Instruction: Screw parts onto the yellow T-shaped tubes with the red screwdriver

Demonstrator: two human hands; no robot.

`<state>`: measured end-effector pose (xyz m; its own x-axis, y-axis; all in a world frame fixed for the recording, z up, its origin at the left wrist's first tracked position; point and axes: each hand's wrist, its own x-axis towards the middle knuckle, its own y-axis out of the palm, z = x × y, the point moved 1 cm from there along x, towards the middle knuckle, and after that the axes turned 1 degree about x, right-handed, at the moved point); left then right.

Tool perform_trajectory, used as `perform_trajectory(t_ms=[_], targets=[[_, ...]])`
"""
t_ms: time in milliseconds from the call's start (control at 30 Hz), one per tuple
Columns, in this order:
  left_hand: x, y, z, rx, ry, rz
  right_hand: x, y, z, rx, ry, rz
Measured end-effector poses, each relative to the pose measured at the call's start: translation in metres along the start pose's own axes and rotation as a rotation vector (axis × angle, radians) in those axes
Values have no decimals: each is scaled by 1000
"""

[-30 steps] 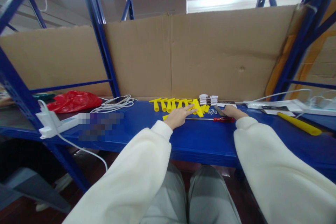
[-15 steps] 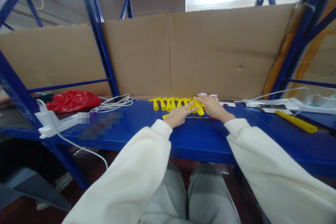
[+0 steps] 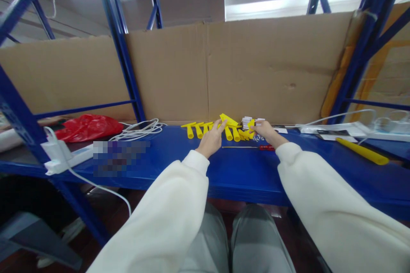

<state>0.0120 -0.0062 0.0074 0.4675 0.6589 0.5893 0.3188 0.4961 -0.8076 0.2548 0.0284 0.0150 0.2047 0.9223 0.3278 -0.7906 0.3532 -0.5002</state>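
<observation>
My left hand [image 3: 211, 138] is closed on a yellow plastic piece with a flat, wide end [image 3: 228, 120], tilted above the row. My right hand [image 3: 266, 131] pinches a small yellow part [image 3: 251, 124] between thumb and fingers. Below and beside the left hand, several yellow T-shaped plastic handles [image 3: 190, 131] lie in a row, their round ends facing me; the left hand hides some. Small yellow parts [image 3: 246, 135] are heaped near the right hand. Close by are white pieces [image 3: 246, 122] and tiny metal bits, perhaps screws [image 3: 258, 137]. A screwdriver with a red handle [image 3: 266, 148] lies in front.
Cardboard [image 3: 250, 68] walls off the back of the blue shelf [image 3: 243, 175]. At left are a red plastic bag [image 3: 89, 128], a coiled white cable [image 3: 144, 129] and a power strip [image 3: 72, 155]. On the right lies a yellow tube [image 3: 361, 151]. Blue posts stand at both sides.
My left hand has drawn slightly back left and now holds a yellow piece up. My right hand has moved slightly right to a small yellow part, uncovering the screwdriver and white pieces.
</observation>
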Motion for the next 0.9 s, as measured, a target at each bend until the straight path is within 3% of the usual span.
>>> perform_trajectory(t_ms=[133,333,467,600,700,800,900], targets=[[0,2,1,-7,4,2,11,13,2,-128,142,24],[-1,1,-3,-21,13,31,7,29,11,-481,87,-17],[-1,0,-5,-56,22,70,-4,27,17,-553,34,-50],[-1,2,-4,-106,59,61,-12,17,30,-232,-55,-108],[0,5,-2,-129,80,46,-22,14,40,148,-11,73],[1,9,0,-172,112,26,-36,19,48,364,-26,303],[1,12,2,-224,131,-13,-42,25,52,472,-32,302]])
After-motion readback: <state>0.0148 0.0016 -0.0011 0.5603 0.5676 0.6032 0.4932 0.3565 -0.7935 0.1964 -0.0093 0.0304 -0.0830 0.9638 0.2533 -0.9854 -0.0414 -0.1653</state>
